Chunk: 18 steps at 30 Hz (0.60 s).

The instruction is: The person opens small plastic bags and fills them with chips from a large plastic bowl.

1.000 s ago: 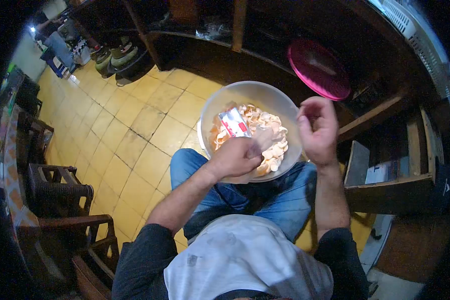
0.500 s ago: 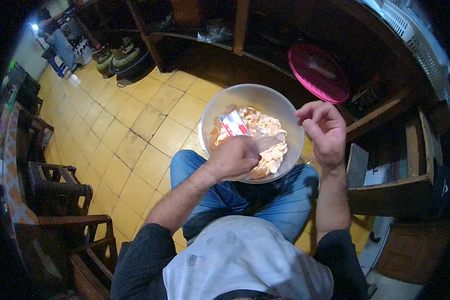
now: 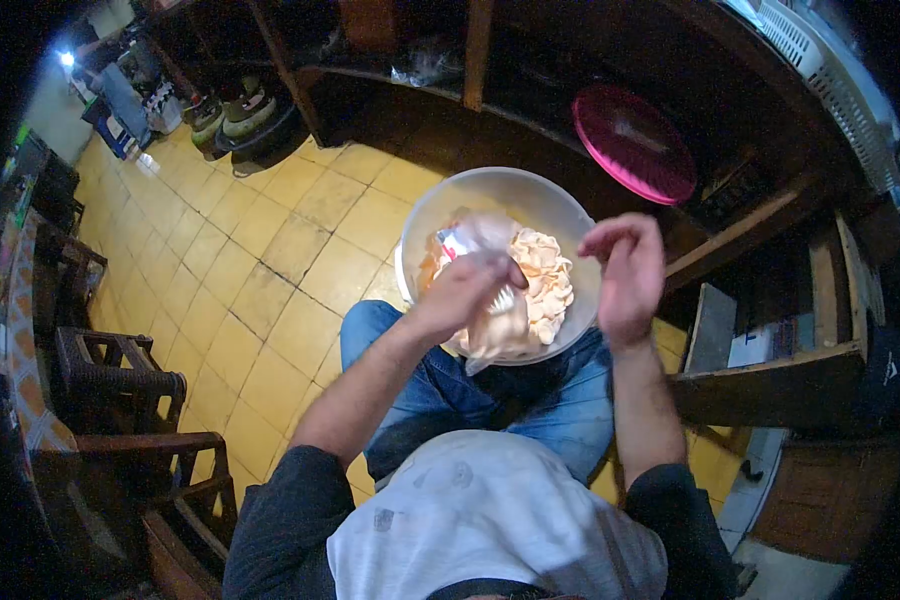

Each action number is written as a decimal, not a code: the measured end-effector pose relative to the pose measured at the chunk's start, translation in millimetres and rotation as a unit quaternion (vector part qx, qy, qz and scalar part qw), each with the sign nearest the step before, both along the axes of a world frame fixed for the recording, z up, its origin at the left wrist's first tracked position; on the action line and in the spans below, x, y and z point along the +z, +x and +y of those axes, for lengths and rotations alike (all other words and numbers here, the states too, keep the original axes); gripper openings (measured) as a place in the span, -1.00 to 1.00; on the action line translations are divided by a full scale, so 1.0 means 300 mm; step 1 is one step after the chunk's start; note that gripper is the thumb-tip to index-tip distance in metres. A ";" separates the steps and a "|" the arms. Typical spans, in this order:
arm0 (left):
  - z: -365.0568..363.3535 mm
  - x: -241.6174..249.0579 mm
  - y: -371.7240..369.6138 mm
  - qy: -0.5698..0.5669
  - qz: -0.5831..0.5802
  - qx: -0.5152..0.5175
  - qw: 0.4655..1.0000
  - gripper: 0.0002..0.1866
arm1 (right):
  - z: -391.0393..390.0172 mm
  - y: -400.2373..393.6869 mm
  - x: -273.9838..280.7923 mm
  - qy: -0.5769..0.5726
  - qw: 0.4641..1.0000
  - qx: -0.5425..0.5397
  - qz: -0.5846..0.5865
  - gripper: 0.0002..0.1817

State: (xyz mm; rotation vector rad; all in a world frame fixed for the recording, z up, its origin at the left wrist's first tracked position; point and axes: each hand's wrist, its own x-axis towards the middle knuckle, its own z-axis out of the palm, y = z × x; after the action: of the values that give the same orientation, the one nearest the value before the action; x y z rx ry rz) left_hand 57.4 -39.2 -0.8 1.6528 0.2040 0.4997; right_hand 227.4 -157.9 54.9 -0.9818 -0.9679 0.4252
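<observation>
Yellow tiled floor (image 3: 260, 250) all around, kind of dim, with dark wooden shelving (image 3: 530, 70) running along the far side and a round pink lid (image 3: 635, 143) leaning against it. Off to the left edge there's some dark wooden furniture (image 3: 120, 380), and to the right a wooden drawer (image 3: 780, 350) stands open with something pale inside.

So the person is sitting, blue jeans (image 3: 530, 390) visible, with a big pale plastic bowl (image 3: 450, 200) on the lap. It's loaded with light orange crackers (image 3: 550, 280), plus a small red and white packet (image 3: 452, 243) tucked in at the left side of the pile.

Left hand (image 3: 460, 295) is over the near side of the bowl, grip closed tight around the neck of a clear plastic bag (image 3: 495, 335). The bag hangs down from the fist over the bowl's near rim and has some of the crackers in it. A bit of loose plastic also sticks up above the fingers.

Right hand (image 3: 618, 275) is up by the bowl's right rim, grip loosely curled, fingers bent inward. Can't tell if it's got anything pinched in there, looks empty from this angle but the fingertips are turned away. It's near the bag but not touching it.
</observation>
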 end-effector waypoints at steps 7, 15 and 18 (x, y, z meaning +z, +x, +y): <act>-0.051 0.021 0.033 -0.467 -0.087 0.102 0.874 -0.78 | -0.080 -0.142 -0.211 -0.061 0.735 -0.150 -0.659 -0.38; -0.062 -0.025 0.045 -0.379 -0.137 0.046 0.914 -0.69 | -0.101 -0.185 -0.260 -0.202 0.975 0.031 0.091 -0.60; 0.010 -0.052 0.002 -0.238 -0.066 0.050 0.968 -0.67 | -0.120 -0.141 -0.255 -0.248 0.952 0.030 0.177 -0.65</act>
State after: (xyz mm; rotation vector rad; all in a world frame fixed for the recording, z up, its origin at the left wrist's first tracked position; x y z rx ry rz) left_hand 58.0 -36.2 -16.3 1.1397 0.2851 0.5828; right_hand 185.1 -194.0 -21.5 -1.2736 -0.5707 0.8929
